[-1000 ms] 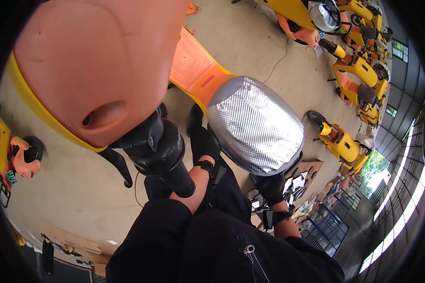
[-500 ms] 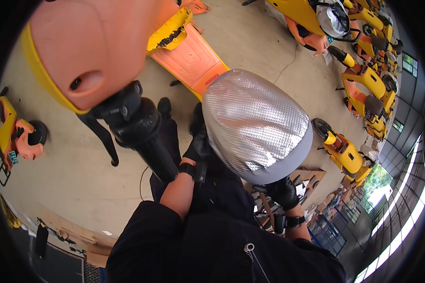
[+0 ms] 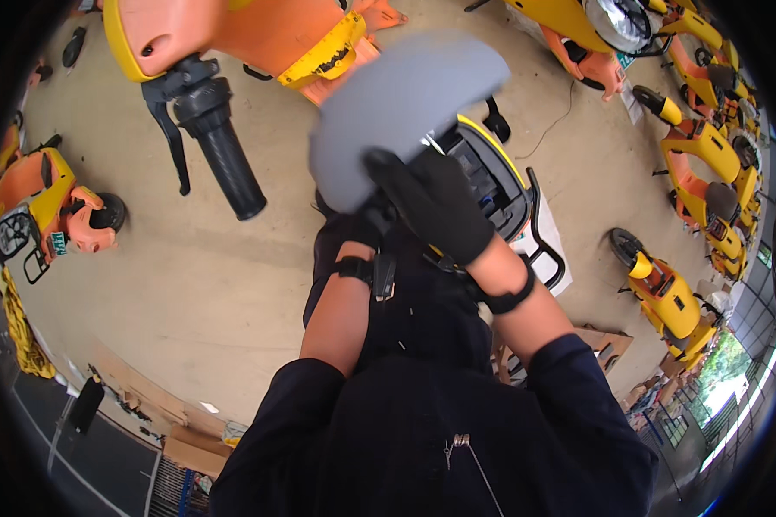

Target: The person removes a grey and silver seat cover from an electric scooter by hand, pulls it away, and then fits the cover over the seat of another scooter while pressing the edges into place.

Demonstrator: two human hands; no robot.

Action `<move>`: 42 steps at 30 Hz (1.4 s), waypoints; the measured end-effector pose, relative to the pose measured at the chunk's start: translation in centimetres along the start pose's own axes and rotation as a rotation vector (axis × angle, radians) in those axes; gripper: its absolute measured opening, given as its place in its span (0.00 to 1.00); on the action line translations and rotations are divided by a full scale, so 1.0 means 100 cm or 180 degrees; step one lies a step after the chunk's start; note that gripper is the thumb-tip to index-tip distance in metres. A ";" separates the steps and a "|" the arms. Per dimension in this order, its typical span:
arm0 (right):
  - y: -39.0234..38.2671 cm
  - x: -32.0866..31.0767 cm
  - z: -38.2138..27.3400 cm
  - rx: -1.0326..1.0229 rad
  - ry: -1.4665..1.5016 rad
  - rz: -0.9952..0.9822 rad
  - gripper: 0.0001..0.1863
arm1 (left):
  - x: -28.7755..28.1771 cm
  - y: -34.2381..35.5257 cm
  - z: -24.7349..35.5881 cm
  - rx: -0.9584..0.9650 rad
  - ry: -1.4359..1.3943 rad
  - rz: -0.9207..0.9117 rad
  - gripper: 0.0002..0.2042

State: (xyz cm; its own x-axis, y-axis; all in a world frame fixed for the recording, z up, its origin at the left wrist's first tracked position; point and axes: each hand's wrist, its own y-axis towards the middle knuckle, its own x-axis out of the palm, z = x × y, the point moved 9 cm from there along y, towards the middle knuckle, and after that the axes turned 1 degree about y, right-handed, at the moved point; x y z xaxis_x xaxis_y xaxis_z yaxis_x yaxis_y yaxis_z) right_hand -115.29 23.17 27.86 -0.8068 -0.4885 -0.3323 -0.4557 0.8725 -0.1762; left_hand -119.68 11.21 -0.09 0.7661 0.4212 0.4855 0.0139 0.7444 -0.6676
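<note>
The scooter seat (image 3: 405,99) is tipped up and forward, its smooth grey side facing me and its outline slightly blurred. Beneath its raised edge, an open storage bay (image 3: 489,177) with a yellow rim shows dark and blue parts inside. My right hand (image 3: 440,207), in a black glove, grips the seat's near edge with fingers lying over the grey surface. Close beside it, my left hand (image 3: 371,222), also black-gloved, is at the seat's lower edge. The left fingers are largely hidden by the seat and the right hand.
The scooter's handlebar grip (image 3: 224,146) and brake lever (image 3: 171,146) hang at upper left. A black rear rack (image 3: 543,233) curves out beside the bay. More yellow and orange scooters stand at left (image 3: 52,202) and right (image 3: 672,302). A cardboard box (image 3: 194,450) lies at lower left.
The seat has swung up from lying flat; its silver top is out of sight and the bay shows. My right hand has moved leftward and up, next to my left. The view has shifted.
</note>
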 end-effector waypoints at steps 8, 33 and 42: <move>-0.057 0.018 0.067 0.0384 0.1829 0.0197 0.16 | -0.014 -0.025 -0.008 0.0207 0.0848 0.0116 0.17; 0.045 -0.019 0.307 0.1791 -0.0672 -0.0175 0.32 | -0.018 0.001 0.001 -0.0922 0.0810 0.1314 0.13; 0.036 -0.010 0.316 0.1919 -0.0474 -0.0383 0.29 | 0.001 0.005 -0.002 -0.0708 0.0016 0.1112 0.14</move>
State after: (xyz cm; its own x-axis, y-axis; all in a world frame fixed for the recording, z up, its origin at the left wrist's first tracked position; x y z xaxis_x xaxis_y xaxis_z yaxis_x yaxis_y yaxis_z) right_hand -104.25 27.04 -1.75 -0.6823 -0.6148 -0.3956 -0.2128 0.6847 -0.6971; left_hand -119.48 11.50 -0.49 0.7524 0.6258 0.2055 -0.1095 0.4265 -0.8978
